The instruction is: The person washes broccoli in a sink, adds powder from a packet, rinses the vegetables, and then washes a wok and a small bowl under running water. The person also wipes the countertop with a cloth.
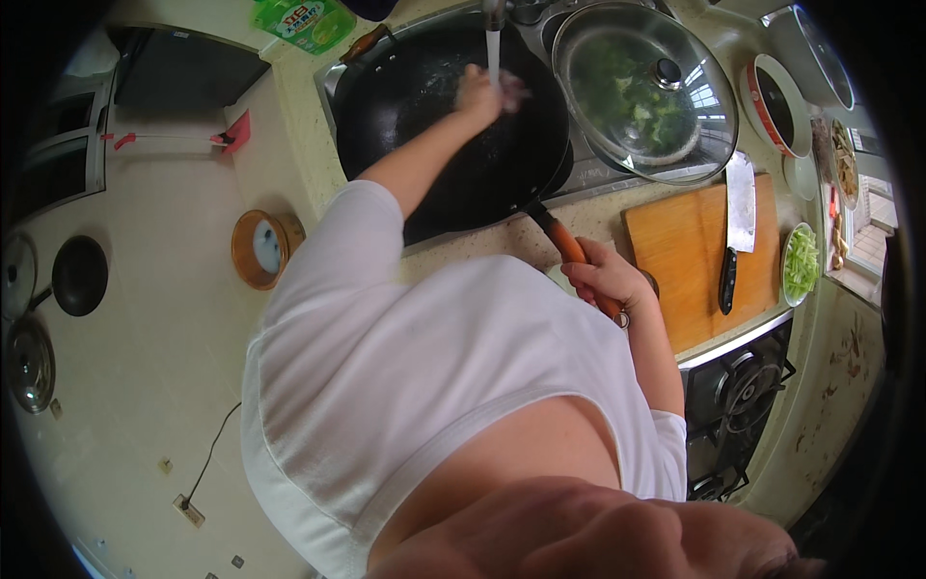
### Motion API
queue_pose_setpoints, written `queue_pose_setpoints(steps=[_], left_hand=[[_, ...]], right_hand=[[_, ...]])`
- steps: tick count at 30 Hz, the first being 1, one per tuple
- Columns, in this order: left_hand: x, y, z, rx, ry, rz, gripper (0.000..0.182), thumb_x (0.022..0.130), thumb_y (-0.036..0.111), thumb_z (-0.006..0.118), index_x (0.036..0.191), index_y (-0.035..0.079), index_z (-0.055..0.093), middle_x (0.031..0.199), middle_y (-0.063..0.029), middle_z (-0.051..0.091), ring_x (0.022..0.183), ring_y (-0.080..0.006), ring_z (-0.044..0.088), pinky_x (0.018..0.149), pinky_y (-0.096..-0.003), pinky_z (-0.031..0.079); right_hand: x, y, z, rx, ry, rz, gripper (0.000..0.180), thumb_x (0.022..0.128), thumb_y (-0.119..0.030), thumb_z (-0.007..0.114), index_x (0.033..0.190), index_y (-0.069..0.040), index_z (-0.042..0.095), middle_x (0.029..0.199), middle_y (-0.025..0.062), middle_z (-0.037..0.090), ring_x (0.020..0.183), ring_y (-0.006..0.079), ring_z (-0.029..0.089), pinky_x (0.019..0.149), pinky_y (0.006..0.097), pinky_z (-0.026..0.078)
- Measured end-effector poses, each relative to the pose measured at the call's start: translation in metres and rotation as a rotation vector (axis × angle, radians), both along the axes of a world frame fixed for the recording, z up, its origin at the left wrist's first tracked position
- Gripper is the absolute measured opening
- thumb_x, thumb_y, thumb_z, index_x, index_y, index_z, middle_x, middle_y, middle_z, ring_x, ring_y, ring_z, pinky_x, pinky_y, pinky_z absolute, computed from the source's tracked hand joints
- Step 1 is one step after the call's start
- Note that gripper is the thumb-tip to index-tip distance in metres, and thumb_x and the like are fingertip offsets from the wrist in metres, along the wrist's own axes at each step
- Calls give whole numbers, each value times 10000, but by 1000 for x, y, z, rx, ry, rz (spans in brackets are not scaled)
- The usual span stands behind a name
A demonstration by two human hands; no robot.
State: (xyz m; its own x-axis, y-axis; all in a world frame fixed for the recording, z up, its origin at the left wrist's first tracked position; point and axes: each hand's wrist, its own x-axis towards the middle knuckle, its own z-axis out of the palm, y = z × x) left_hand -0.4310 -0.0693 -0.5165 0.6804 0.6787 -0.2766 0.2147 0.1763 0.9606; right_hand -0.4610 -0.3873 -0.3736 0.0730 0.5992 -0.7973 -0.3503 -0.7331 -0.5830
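A large black wok (463, 174) rests over the sink, below the faucet (494, 14), and a stream of water (493, 58) runs from it. My left hand (486, 95) is inside the wok at the stream; its fingers are blurred, and whether they hold anything cannot be made out. My right hand (604, 273) grips the wok's orange-brown handle (564, 239). Just right of the wok, a clear glass lid (694, 137) with a black knob lies over green leafy vegetables (644, 101).
On the right, a cleaver (741, 210) lies on a wooden cutting board (673, 253). Beside it is a dish of cut green vegetables (801, 264), with a gas stove (745, 391) nearer me. Bowls (759, 79) stand beyond. A green detergent bottle (307, 25) stands at the upper left.
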Motion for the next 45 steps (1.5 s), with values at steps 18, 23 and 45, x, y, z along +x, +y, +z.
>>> queue_pose_setpoints(steps=[18, 23, 45], left_hand=[[-192, 50, 79, 1124, 896, -897, 171, 827, 240, 589, 921, 199, 725, 1095, -138, 520, 1046, -340, 527, 866, -434, 491], [-150, 30, 4, 961, 790, -557, 348, 732, 166, 706, 1076, 186, 656, 1141, -205, 482, 1039, -418, 498, 884, -458, 480], [-101, 80, 2, 1413, 572, -202, 484, 877, 114, 498, 1348, 46, 412, 1476, -191, 235, 1272, -438, 330, 1055, -505, 342]], right_hand=[[-14, 3, -4, 30, -181, -8, 279, 838, -130, 648, 1080, -21, 564, 711, 14, 560, 567, 88, 526, 516, 238, 434], [-22, 3, -7, 89, 253, -306, 271, 812, -65, 617, 1071, -38, 539, 690, 10, 539, 535, 83, 509, 495, 206, 426], [-21, 9, 2, 0, 308, -217, 301, 799, -158, 681, 1057, -38, 584, 926, 29, 622, 793, 104, 581, 742, 239, 473]])
